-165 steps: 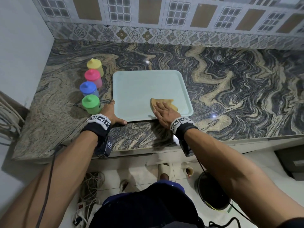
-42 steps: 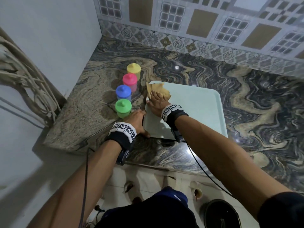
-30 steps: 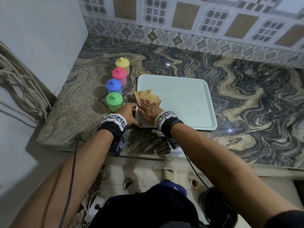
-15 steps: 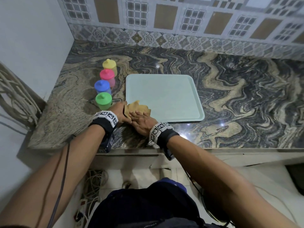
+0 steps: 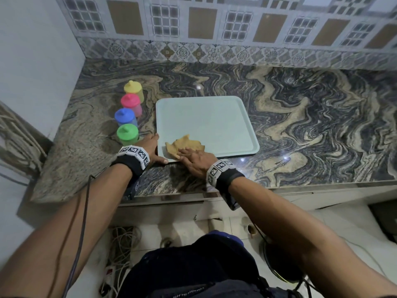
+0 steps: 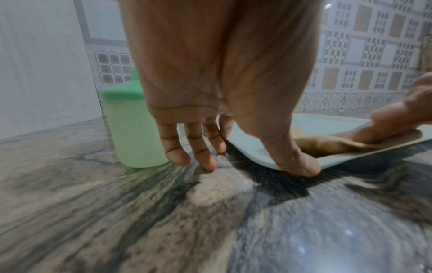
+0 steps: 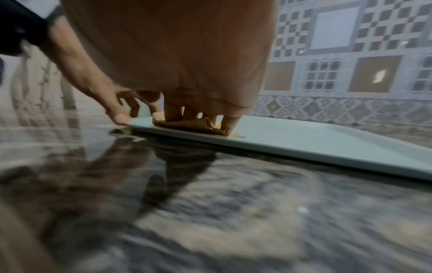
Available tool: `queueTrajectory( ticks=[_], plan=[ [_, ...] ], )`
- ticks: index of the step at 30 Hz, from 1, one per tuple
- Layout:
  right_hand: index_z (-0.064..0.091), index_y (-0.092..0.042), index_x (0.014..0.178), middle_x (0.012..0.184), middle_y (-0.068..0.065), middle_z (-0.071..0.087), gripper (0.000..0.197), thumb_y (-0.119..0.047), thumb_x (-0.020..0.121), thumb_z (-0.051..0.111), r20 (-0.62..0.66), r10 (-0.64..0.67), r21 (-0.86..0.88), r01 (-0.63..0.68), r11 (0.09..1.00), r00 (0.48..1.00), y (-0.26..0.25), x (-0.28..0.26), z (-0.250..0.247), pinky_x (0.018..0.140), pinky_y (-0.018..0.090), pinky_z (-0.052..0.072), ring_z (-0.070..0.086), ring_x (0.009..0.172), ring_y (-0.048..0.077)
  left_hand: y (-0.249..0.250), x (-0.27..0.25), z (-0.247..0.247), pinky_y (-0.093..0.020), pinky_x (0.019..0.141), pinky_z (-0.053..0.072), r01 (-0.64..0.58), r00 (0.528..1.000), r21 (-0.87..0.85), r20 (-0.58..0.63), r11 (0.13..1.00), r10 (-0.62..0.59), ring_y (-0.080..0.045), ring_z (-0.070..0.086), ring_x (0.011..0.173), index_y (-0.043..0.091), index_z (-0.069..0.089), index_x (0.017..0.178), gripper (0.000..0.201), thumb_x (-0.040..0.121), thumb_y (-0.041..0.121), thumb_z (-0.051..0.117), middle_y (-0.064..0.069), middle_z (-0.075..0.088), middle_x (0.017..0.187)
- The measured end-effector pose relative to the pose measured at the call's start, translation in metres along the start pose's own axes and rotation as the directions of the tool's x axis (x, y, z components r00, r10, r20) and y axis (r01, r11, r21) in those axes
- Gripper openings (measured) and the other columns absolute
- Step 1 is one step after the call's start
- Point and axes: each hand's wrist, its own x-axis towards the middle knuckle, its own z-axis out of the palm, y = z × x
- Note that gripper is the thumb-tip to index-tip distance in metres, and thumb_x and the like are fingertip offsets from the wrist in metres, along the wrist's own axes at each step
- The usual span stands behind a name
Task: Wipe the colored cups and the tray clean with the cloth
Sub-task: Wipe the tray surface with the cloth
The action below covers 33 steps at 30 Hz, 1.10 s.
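Observation:
A pale green tray (image 5: 206, 117) lies flat on the marble counter. On its near-left part sits a tan cloth (image 5: 185, 144), and my right hand (image 5: 189, 154) presses down on it with flat fingers. The right wrist view shows those fingers (image 7: 174, 110) on the crumpled cloth (image 7: 187, 125) at the tray (image 7: 304, 142) rim. My left hand (image 5: 155, 148) braces the tray's near-left corner, its thumb (image 6: 299, 162) against the edge and its straight fingers (image 6: 177, 153) on the counter. Left of the tray stand yellow (image 5: 133, 89), pink (image 5: 131, 103), blue (image 5: 125, 117) and green (image 5: 127, 134) lidded cups.
A white wall (image 5: 38, 61) borders the counter on the left, and a tiled backsplash (image 5: 214, 52) runs along the back. The counter's front edge (image 5: 279, 186) lies just under my wrists. Bare marble (image 5: 322, 125) stretches right of the tray. Cables lie on the floor below.
My right hand has slid the cloth down the tray's left side to the near-left corner, then slightly right along the front edge. My left hand has stayed at the corner.

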Motion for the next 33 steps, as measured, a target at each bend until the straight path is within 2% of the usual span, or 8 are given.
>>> queueTrajectory(
  ticks=[7,10,15,19,23,27,30,33],
  plan=[
    [0.036,-0.026,0.154,0.162,-0.007,0.029,0.066,-0.060,0.101,0.017,-0.043,0.197,0.065,-0.194,0.979,0.979,0.081,-0.044,-0.009,0.124,0.043,0.021,0.025,0.151,0.015,0.002,-0.005,-0.004,-0.045,0.113,0.031,-0.012,1.000,0.005,0.021,1.000,0.012,-0.034,0.033,0.139,0.014,0.016,0.154,0.122,0.062,0.060,0.081,-0.016,0.025,0.154],
    [0.040,-0.024,0.152,0.162,-0.007,0.029,0.056,-0.051,0.106,0.025,-0.076,0.268,0.066,-0.263,0.962,0.960,0.111,-0.064,-0.017,0.124,0.039,0.020,0.027,0.150,0.016,-0.004,0.002,0.001,-0.047,0.112,0.033,-0.001,1.000,0.010,0.017,1.000,0.001,-0.034,0.033,0.139,0.019,0.015,0.153,0.130,0.051,0.074,0.074,-0.015,0.028,0.153],
    [0.041,-0.021,0.152,0.163,-0.005,0.028,0.056,-0.051,0.106,0.030,-0.094,0.320,0.021,-0.319,0.947,0.943,0.141,-0.088,-0.031,0.124,0.045,0.017,0.025,0.151,0.023,-0.011,0.013,0.007,-0.047,0.111,0.035,0.008,1.000,0.032,0.009,0.999,-0.008,-0.033,0.036,0.137,0.022,0.018,0.152,0.138,0.038,0.084,0.064,-0.013,0.032,0.151],
    [0.040,-0.023,0.153,0.162,-0.003,0.031,0.057,-0.046,0.101,0.051,-0.089,0.352,-0.107,-0.360,0.927,0.932,0.150,-0.093,-0.039,0.118,0.040,0.027,0.034,0.146,0.026,-0.005,0.007,-0.001,-0.046,0.111,0.035,0.001,0.999,0.058,0.035,0.998,-0.003,-0.033,0.037,0.137,0.020,0.018,0.153,0.134,0.044,0.077,0.072,-0.015,0.031,0.151],
    [0.057,-0.029,0.139,0.147,-0.001,0.054,0.043,-0.040,0.098,0.059,-0.171,0.372,-0.150,-0.397,0.905,0.912,0.147,-0.087,-0.050,0.104,0.037,0.042,0.057,0.127,0.028,0.019,-0.001,-0.011,-0.042,0.107,0.038,0.048,0.998,0.141,0.020,0.989,-0.052,-0.037,0.042,0.131,0.009,0.031,0.144,0.110,0.060,0.056,0.085,-0.018,0.032,0.143],
    [0.073,-0.030,0.116,0.124,0.007,0.068,0.026,-0.033,0.091,0.068,-0.082,0.423,-0.169,-0.431,0.886,0.902,0.140,-0.071,-0.076,0.091,0.031,0.047,0.063,0.114,0.030,0.038,0.012,-0.012,-0.035,0.119,0.014,-0.053,0.998,0.159,0.023,0.986,0.051,-0.027,0.009,0.150,0.005,0.012,0.154,0.127,0.062,0.059,0.082,-0.013,0.006,0.162],
    [0.075,-0.015,0.101,0.102,0.017,0.072,0.035,-0.045,0.095,0.058,-0.153,0.463,0.038,-0.463,0.886,0.873,0.133,-0.040,-0.104,0.085,0.037,0.054,0.067,0.097,0.036,0.047,0.021,-0.010,-0.034,0.120,0.003,-0.094,0.993,0.165,0.081,0.982,0.081,-0.027,-0.004,0.151,0.004,0.004,0.154,0.131,0.064,0.063,0.078,-0.014,-0.004,0.163],
    [0.054,-0.008,0.087,0.083,0.023,0.069,0.038,-0.043,0.100,0.046,-0.359,0.457,0.334,-0.345,0.877,0.814,0.118,0.010,-0.114,0.066,0.044,0.055,0.066,0.074,0.043,0.048,0.024,-0.007,-0.035,0.121,0.006,-0.080,0.992,0.172,0.111,0.982,0.061,-0.029,0.000,0.151,0.001,0.004,0.153,0.129,0.066,0.064,0.076,-0.017,-0.005,0.162]
  ],
)
